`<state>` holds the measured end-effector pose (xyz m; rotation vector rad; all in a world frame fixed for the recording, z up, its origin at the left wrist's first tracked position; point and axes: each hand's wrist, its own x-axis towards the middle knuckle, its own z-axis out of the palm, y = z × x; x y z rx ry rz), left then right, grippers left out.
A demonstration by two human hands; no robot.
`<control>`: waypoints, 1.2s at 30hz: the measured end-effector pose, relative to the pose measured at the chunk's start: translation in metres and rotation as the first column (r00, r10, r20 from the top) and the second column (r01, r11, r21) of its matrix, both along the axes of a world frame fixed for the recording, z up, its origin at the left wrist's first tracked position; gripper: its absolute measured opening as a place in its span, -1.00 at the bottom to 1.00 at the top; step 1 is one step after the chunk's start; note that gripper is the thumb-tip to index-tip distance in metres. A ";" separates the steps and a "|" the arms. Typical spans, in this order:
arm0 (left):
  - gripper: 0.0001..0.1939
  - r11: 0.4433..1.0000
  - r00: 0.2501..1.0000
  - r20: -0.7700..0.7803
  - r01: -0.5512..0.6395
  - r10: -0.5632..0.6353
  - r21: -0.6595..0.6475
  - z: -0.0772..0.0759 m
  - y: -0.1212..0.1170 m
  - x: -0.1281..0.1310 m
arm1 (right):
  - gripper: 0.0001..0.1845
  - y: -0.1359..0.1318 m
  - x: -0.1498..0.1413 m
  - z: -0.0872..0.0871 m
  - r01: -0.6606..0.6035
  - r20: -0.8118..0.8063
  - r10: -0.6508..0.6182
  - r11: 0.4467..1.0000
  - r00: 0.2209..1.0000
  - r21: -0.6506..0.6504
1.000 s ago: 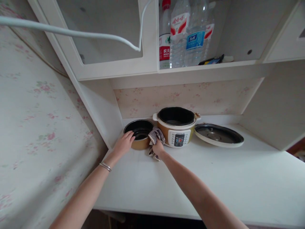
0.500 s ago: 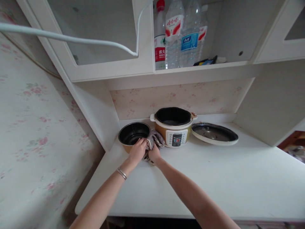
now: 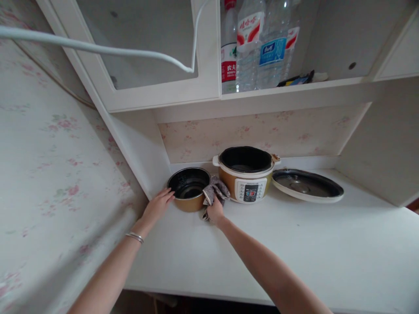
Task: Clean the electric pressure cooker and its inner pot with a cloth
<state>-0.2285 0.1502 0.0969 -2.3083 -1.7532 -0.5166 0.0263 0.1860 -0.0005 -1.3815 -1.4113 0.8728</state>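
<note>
Right hand [image 3: 215,212] closed around a grey cloth [image 3: 214,190], bunched between the inner pot [image 3: 190,189] and the cooker [image 3: 246,173] on the white counter [image 3: 294,244]. Left hand [image 3: 157,205] open, fingers extended beside the pot's left wall (contact uncertain). Lid [image 3: 307,185] lies right of the cooker. Shelf bottles [image 3: 248,43]: one red label reads "农夫"; other labels illegible.

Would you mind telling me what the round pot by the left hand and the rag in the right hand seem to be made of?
The round gold-sided inner pot looks like metal: smooth bronze-gold outer wall, with a dark, faintly glossy lining, probably a non-stick coating. The crumpled grey rag in the right hand looks like soft woven or terry cloth, matte and loosely folded. The left hand reaches toward the pot's side.
</note>
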 end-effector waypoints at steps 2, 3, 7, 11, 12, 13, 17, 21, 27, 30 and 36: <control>-0.58 0.997 0.998 0.032 -0.052 0.051 0.050 -0.004 -0.003 0.034 | -0.20 -0.006 -0.006 -0.005 0.048 0.019 -0.048 0.999 0.999 -0.002; -0.58 0.995 0.996 0.040 -0.079 0.076 0.068 -0.005 -0.005 0.054 | -0.20 -0.008 -0.008 -0.007 0.063 0.026 -0.063 0.998 0.998 0.007; -0.58 0.998 0.998 0.056 -0.019 0.016 0.057 -0.003 -0.016 0.113 | -0.23 -0.007 -0.005 -0.002 0.085 0.009 -0.086 0.996 0.996 0.041; -0.55 0.989 0.988 0.041 0.148 -0.149 0.026 0.006 -0.012 0.099 | -0.25 0.004 0.010 0.011 0.108 0.004 -0.108 0.994 0.994 -0.002; -0.54 0.990 0.990 0.033 0.139 -0.140 0.036 0.008 -0.007 0.086 | -0.25 0.008 0.013 0.014 0.100 0.013 -0.100 0.995 0.995 -0.019; -0.54 0.993 0.994 0.026 0.105 -0.106 0.050 0.010 0.000 0.071 | -0.25 0.013 0.016 0.016 0.085 0.027 -0.085 0.996 0.996 -0.033; -0.56 0.999 1.000 -0.024 -0.002 0.003 0.048 0.009 0.026 0.028 | -0.23 0.028 0.021 0.022 0.034 0.080 -0.030 0.998 0.996 -0.053; -0.57 0.997 0.998 0.000 -0.069 0.070 0.031 -0.001 0.029 0.044 | -0.25 0.030 0.017 0.023 0.027 0.070 -0.023 0.998 0.997 -0.064; -0.52 0.996 0.999 -0.048 0.028 -0.025 0.081 -0.017 -0.006 0.102 | -0.20 0.004 0.002 0.009 0.090 0.025 -0.090 0.996 0.996 -0.015; -0.43 0.987 0.987 -0.072 0.149 -0.145 0.053 -0.015 -0.017 0.125 | -0.21 -0.006 -0.002 0.004 0.101 0.016 -0.101 0.995 0.995 -0.014; -0.51 0.966 0.968 -0.050 0.250 -0.246 0.070 0.008 0.010 0.111 | -0.24 0.004 0.013 0.012 0.070 -0.010 -0.069 0.997 0.998 0.013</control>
